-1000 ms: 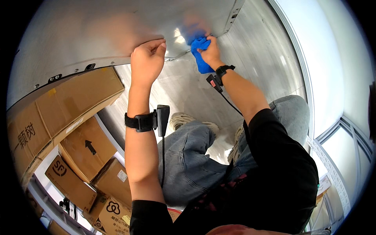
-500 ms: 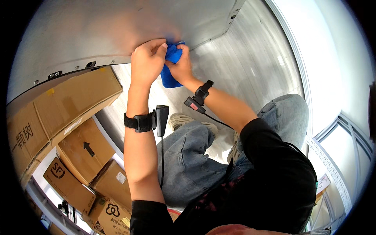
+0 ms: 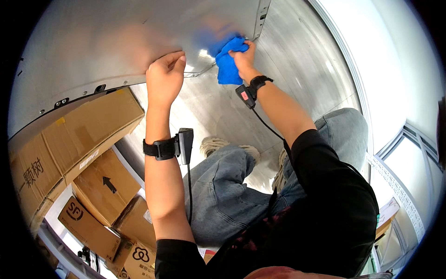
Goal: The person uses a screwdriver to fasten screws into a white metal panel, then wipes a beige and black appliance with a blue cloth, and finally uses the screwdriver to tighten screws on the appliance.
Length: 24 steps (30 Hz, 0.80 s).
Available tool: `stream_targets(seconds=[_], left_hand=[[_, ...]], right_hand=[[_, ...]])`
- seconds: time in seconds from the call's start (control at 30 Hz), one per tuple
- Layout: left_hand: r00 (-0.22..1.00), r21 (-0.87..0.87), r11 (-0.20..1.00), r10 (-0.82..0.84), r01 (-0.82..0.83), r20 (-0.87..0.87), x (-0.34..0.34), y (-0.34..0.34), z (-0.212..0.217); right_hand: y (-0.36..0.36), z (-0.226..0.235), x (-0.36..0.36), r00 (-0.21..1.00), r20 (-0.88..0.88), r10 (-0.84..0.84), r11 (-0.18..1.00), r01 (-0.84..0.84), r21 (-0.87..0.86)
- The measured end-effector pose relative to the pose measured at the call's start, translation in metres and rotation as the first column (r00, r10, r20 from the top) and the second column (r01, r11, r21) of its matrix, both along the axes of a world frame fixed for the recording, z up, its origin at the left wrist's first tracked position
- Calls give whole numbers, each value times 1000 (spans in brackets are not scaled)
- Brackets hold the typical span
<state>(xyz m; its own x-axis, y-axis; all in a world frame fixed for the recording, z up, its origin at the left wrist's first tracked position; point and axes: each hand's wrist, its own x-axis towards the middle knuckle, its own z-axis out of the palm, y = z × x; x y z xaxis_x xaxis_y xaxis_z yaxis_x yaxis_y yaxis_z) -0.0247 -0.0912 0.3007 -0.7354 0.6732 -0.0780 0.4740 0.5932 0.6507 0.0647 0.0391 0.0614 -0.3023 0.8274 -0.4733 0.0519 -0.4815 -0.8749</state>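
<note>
My right hand [image 3: 245,58] is closed on a blue cloth [image 3: 228,69], which hangs down from the fingers. The cloth's upper part lies against the grey metal panel [image 3: 102,51], close to its far right corner, and a blue reflection shows beside it. To the left of the cloth, my left hand [image 3: 165,78] rests against the panel near its lower edge. Its fingers are curled with the thumb pressed to them; whatever may be between them is hidden. Each wrist wears a black strap with a small cabled device.
Cardboard boxes [image 3: 83,139] are stacked at the left, below the panel. Pale wood-look flooring [image 3: 297,69] lies under the panel and around my bent legs [image 3: 227,190]. A white wall [image 3: 385,69] curves along the right, with a metal frame [image 3: 404,186] lower down.
My right hand has moved right with the blue cloth, away from my left hand. My left hand has shifted slightly left and no longer touches the cloth.
</note>
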Motion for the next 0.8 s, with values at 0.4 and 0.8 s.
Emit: stream_targets(seconds=[0.4,0.8], left_hand=[[1000,-16,1000,3,-3,-27,3,0,5],[1000,42,999,-20,20,-4,10,-10,3]], right_hand=[[-21,157,3,976,-197,97,853,20,521],[27,155,33,975,-221,14,928,70,365]])
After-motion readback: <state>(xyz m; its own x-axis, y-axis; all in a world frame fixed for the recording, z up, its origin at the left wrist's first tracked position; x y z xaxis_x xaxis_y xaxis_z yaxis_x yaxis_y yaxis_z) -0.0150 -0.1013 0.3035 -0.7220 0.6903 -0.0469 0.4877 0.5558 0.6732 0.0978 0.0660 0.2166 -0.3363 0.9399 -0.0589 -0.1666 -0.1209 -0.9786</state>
